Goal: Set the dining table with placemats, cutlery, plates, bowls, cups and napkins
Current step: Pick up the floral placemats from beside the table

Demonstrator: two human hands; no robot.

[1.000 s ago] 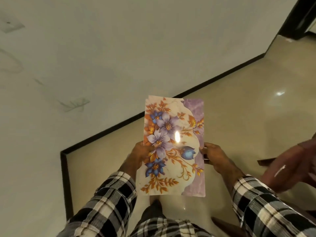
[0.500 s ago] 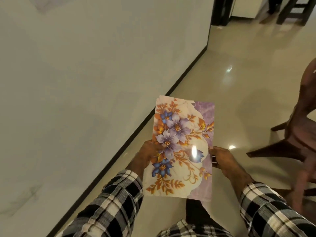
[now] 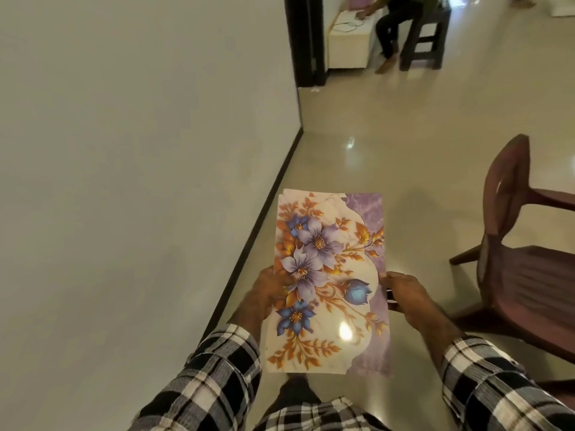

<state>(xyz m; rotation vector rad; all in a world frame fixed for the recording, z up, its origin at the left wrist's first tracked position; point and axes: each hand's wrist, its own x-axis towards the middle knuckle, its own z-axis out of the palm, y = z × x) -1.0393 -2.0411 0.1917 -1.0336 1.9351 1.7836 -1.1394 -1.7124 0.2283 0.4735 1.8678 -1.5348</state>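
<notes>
A glossy floral placemat (image 3: 329,275), cream with purple and blue flowers and a purple marbled strip along its right side, is held flat in front of my body. My left hand (image 3: 267,290) grips its left edge, thumb on top. Its right edge is gripped by my right hand (image 3: 404,297), fingers curled around it. Whether more than one mat is in the stack cannot be told. No dining table is in view.
A white wall (image 3: 140,181) with a dark skirting runs along my left. A maroon plastic chair (image 3: 529,269) stands close on my right. Far ahead are a dark door frame (image 3: 306,42), a white box, and a person seated on a dark stool (image 3: 423,35).
The view has swung from the wall corner toward the open room. The chair and the far doorway have come into sight. Both hands keep the same hold on the placemat.
</notes>
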